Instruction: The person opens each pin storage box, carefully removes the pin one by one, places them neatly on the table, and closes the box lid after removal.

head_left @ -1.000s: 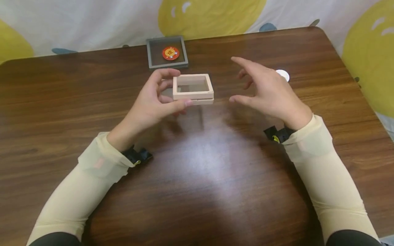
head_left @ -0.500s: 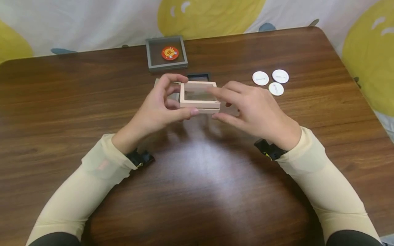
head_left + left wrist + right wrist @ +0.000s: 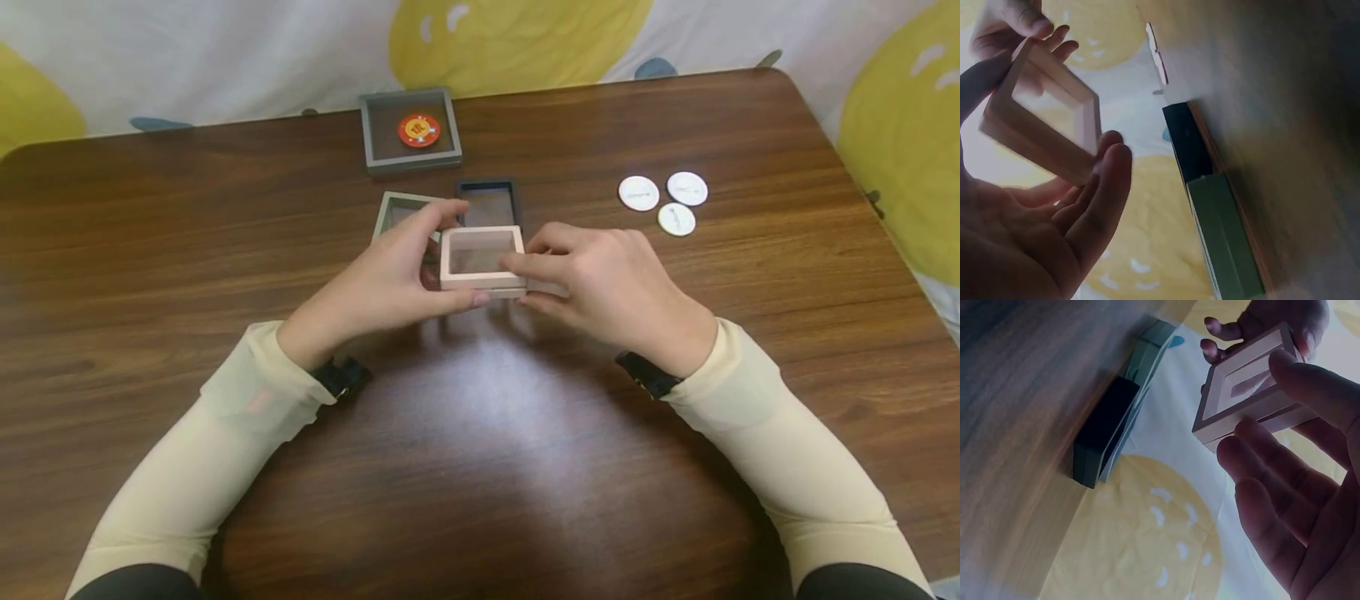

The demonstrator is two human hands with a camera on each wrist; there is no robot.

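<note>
A pale pink square display frame [image 3: 480,250] with a clear window is held up in front of me, tilted, above the table. My left hand [image 3: 386,283] grips its left side, thumb along the near edge and fingers at the far corner. My right hand [image 3: 618,275] pinches the right side, one finger over the window's edge and the thumb below. A thin gap runs around the side of the display frame [image 3: 1254,403] in the right wrist view. Just beyond the hands lie a green frame [image 3: 384,217], partly hidden by my left hand, and a dark blue frame [image 3: 487,204].
At the table's back edge sits a grey frame [image 3: 367,133] with a red and gold round chip [image 3: 419,131] on its window. Three white round pin badges [image 3: 639,193] lie back side up at the right. A patterned cloth [image 3: 247,58] hangs behind the table.
My right hand has come in from the right and taken the display frame's right side. The left hand has brought it nearer and slightly right, uncovering the green and dark blue frames.
</note>
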